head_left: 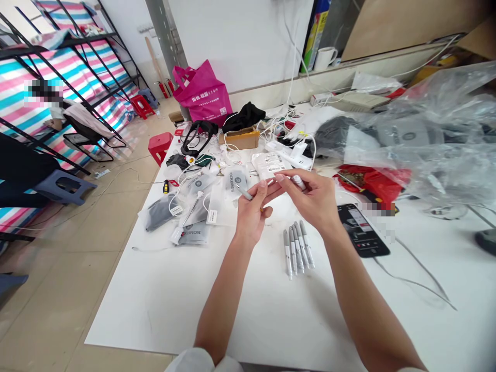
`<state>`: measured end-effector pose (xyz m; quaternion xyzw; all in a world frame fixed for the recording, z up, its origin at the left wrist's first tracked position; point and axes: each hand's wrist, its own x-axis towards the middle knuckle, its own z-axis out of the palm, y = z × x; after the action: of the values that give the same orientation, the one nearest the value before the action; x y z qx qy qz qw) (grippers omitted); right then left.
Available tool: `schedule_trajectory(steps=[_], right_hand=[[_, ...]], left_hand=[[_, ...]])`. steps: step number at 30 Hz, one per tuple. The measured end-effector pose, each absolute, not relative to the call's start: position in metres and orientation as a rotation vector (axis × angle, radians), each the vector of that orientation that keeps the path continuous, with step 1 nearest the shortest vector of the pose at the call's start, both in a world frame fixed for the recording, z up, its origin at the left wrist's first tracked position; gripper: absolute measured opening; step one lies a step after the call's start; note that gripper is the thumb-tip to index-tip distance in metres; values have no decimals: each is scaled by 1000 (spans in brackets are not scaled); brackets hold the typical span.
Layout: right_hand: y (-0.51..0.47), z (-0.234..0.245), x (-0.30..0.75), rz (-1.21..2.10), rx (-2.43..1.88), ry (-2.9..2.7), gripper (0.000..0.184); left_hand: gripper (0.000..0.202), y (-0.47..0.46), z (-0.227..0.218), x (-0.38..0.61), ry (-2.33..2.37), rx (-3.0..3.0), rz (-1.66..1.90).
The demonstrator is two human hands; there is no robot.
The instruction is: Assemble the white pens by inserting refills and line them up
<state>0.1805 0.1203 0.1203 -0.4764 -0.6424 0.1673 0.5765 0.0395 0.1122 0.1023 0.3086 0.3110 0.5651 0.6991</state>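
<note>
Left hand (251, 219) grips a marker (244, 192), right hand (312, 199) pinches a second marker (298, 182), both raised off the desk (186, 315), likely for close handling. Spare markers (297, 249) lie side by side within reach, phone (362, 230) just right, packets (196, 214) left.

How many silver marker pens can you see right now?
6: four marker pens side by side on the white table, one in the left hand, one pinched by the right hand. More may overlap in the row.

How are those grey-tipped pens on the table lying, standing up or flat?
Flat: the grey-tipped pens lie side by side on the white table, slightly fanned, with none standing upright.
</note>
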Motion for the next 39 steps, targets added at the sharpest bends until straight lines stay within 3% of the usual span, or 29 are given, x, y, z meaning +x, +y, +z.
schedule_trajectory(steps=[10,18,22,39], right_hand=[[120,120,183,455,-1058,-1609,24],[119,118,185,257,-934,-1841,41],[119,121,183,71,-848,-1824,39],[105,131,173,147,-716,-1788,48]], left_hand=[[42,114,101,38,729,712,1259],[29,116,102,30,689,632,1320],[25,118,104,28,674,465,1329],[28,120,100,34,651,359,1283]])
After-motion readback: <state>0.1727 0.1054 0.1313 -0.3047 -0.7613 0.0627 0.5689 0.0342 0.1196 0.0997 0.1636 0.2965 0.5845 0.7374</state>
